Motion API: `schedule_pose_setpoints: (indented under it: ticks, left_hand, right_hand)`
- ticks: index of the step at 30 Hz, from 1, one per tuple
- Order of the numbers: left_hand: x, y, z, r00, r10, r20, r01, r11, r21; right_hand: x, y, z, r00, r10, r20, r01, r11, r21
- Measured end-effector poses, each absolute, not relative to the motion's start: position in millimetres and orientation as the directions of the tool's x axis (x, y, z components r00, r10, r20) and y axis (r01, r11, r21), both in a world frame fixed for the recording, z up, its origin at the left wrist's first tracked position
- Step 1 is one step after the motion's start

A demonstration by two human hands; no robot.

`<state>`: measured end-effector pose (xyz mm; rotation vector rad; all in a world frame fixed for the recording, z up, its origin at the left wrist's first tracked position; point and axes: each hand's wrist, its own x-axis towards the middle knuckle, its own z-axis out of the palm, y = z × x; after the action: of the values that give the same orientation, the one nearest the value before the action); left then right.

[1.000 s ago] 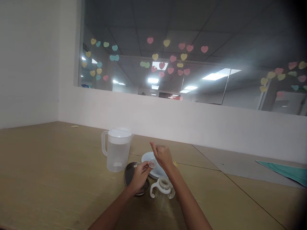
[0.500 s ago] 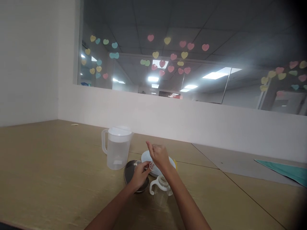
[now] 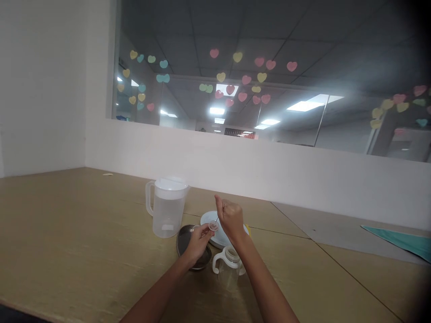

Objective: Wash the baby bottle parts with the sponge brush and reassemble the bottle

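Note:
My left hand [image 3: 198,244] pinches a small round whitish ring-like piece [image 3: 213,225], its round face turned up. My right hand [image 3: 230,220], thumb raised, is closed on a thin rod [image 3: 217,220] whose lower end reaches to that piece. Most of the rod is hidden in my fist, so its kind is unclear. Below the hands stands a clear baby bottle [image 3: 229,273] with white side handles and an uncovered mouth. A metal tray [image 3: 183,242] lies under my left hand. Behind my right hand is a white plate-like dish [image 3: 207,218], partly covered.
A translucent pitcher [image 3: 168,211] holding clear liquid stands at the left, behind the tray. Something yellow [image 3: 248,229] shows at the dish's right edge. A green cloth [image 3: 397,242] lies far right on the table [image 3: 84,242]. A wall with a window rises behind.
The round piece has tilted so its face shows more. My right hand has shifted slightly right, and the thin rod is now visible between the hands. The view has turned slightly left.

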<state>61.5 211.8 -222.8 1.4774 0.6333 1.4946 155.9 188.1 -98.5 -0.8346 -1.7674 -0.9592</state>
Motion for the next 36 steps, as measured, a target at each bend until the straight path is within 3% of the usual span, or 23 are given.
schedule_pose_setpoints:
  ticks: [10, 21, 36]
  left_hand:
    - [59.1, 215.3, -221.9, 0.086, 0.872, 0.482, -0.246, -0.45, 0.859]
    - [57.3, 215.3, -222.5, 0.045, 0.883, 0.468, -0.212, -0.45, 0.868]
    - [59.9, 203.8, -210.1, 0.051, 0.875, 0.482, -0.295, -0.448, 0.844]
  right_hand:
    - [154.3, 192.2, -100.8, -0.353, 0.342, 0.871, 0.863, 0.479, 0.161]
    - [152.8, 184.9, -95.5, -0.504, 0.496, 0.707, 0.863, 0.313, 0.396]
    - [137.4, 180.5, -107.9, -0.474, 0.752, 0.459, 0.873, 0.331, 0.359]
